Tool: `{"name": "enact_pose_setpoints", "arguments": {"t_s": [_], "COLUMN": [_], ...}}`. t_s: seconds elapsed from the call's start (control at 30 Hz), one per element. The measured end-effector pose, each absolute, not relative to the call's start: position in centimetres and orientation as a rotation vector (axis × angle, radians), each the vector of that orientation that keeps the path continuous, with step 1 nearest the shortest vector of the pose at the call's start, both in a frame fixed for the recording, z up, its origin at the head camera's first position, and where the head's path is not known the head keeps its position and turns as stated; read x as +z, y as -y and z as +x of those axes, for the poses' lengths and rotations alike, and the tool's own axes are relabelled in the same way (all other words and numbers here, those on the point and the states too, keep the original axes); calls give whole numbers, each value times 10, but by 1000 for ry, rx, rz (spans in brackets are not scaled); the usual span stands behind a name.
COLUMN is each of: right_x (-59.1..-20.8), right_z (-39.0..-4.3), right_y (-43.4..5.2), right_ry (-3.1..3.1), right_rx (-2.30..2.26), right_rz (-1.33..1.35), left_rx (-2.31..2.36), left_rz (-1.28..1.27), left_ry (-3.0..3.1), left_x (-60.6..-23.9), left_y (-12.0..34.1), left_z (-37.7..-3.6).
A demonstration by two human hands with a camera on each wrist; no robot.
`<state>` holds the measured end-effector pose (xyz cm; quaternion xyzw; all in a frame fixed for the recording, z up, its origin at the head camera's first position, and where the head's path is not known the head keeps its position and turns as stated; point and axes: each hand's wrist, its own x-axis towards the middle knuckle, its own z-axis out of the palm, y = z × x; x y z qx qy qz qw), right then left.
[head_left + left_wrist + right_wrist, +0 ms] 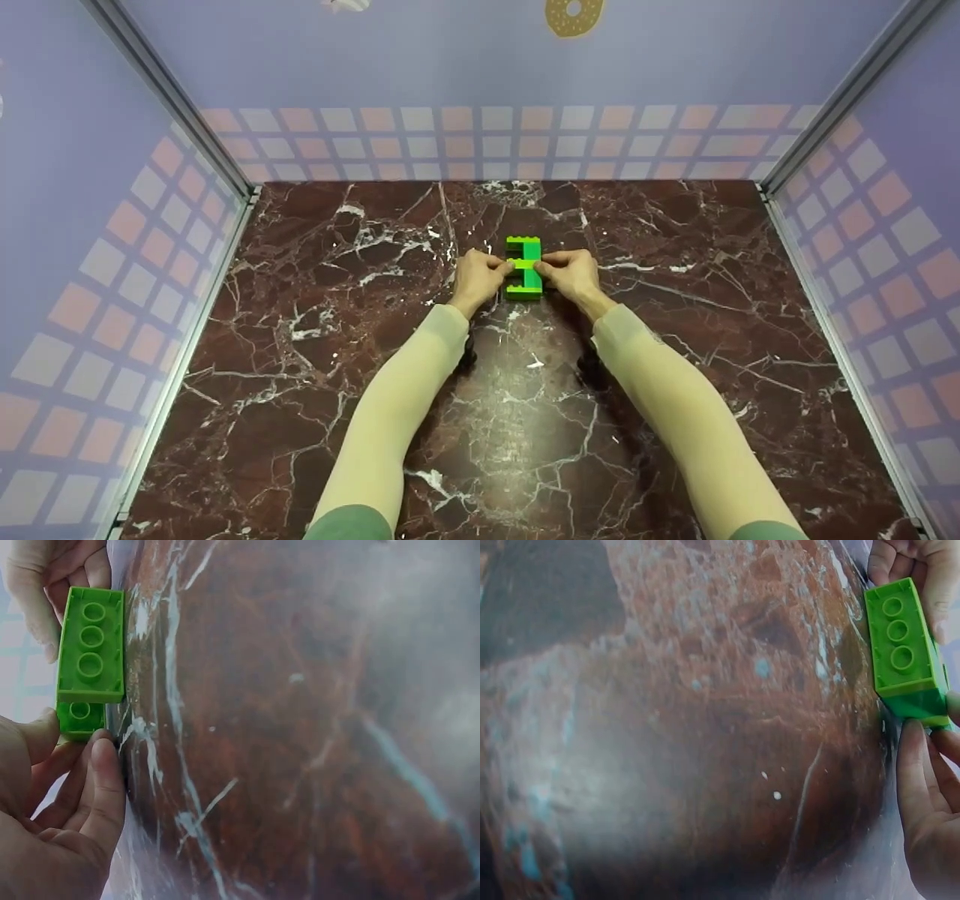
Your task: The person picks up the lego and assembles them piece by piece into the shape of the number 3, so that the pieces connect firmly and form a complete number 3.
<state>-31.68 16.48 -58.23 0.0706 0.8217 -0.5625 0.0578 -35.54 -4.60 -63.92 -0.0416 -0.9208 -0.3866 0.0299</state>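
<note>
Green brick assembly (523, 268) — bright lime plastic, studded toy bricks stacked together, standing on the marble tabletop (675, 360) near its middle, slightly toward the back wall. From the head view it reads as an upright piece with notches cut into its left side, like a blocky "E"; top, middle and bottom bars stick out to the left. Same green throughout, glossy finish.

Left wrist view: the brick assembly (90, 652) shows its hollow underside — a row of round tubes inside a rectangular shell, with a second, shorter brick stepped in below it. Right wrist view shows the same assembly (906, 652) from the other side: three round tubes in a row, the lower brick's edge peeking out beneath.

Left hand (478, 274) pinches the assembly's left side at mid height, thumb and fingers (105, 780) curled in against the plastic. Right hand (572, 271) grips the right side at the same height, fingers (915, 765) closed on the lower brick. Both hands gripping, knuckles up, nearly mirrored.

Both forearms wear pale cream sleeves (397, 420), with a green cuff edge at the bottom of the frame.

Surround: dark red-brown marble with white veining, lilac walls (480, 67) with a band of pink and white tiles, aluminium corner posts (169, 97). A doughnut decal (574, 15) sits high on the back wall.
</note>
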Motion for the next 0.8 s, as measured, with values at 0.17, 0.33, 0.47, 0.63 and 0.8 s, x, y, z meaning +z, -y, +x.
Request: {"name": "enact_pose_setpoints", "arguments": {"t_s": [0.17, 0.33, 0.47, 0.63, 0.8], "right_x": [-585, -587, -588, -587, -587], "right_z": [-314, -313, -313, -313, -315], "right_y": [-163, -162, -160, -160, -161], "right_ry": [-2519, -2494, -2487, -2514, -2571], "right_rx": [-1687, -1746, -1769, -1749, -1687], "right_rz": [225, 227, 228, 221, 203], "left_rx": [-1249, -1282, -1307, -1305, -1290], "left_rz": [-110, -110, -113, -114, -130], "left_ry": [2799, 2744, 2725, 2728, 2736], "left_x": [-639, -638, -636, -638, -643], "left_y": [44, 42, 41, 40, 40], "left_z": [-351, -349, -348, -350, -355]}}
